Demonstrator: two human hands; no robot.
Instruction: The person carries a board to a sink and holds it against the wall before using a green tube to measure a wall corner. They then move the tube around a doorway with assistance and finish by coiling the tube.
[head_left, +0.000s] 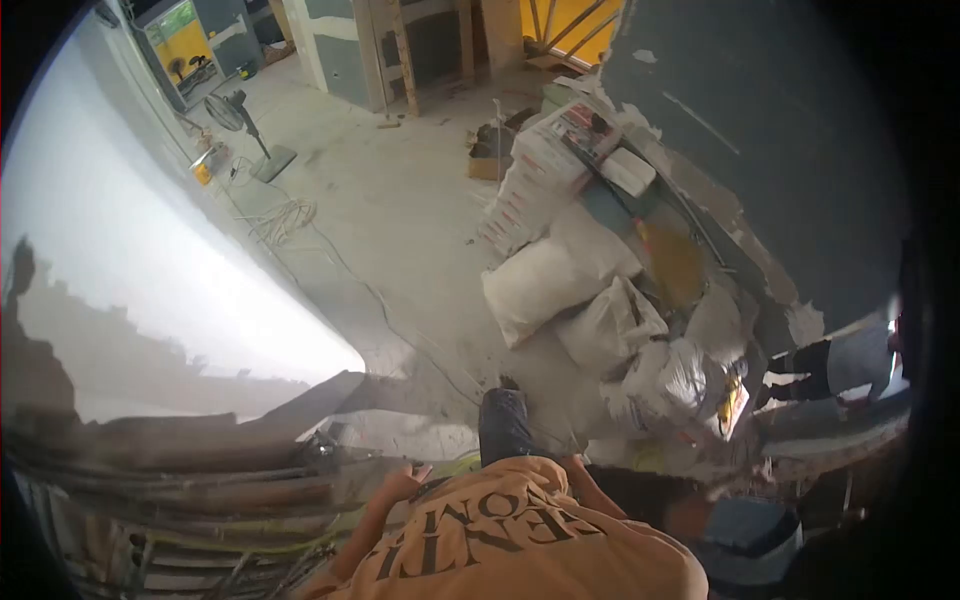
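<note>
My left hand (404,482) hangs low beside the orange-brown shirt (500,530) I wear. Its fingers show small and look apart, with nothing visible in them. On the other side of my body, only the forearm and a bit of my right hand (574,467) show at the shirt's edge; the fingers are hidden. One dark trouser leg (504,425) reaches forward on the dusty floor. Ahead and to the right, apart from both hands, lie full white sacks (555,275) and crumpled plastic bags (665,375).
Stacked white packs (540,170) and a cardboard box (487,165) stand beyond the sacks. A cable (375,295) crosses the floor towards a standing fan (240,120). A bright white wall (180,250) borders the left, a grey wall (760,130) the right. Metal frames (200,560) lie lower left.
</note>
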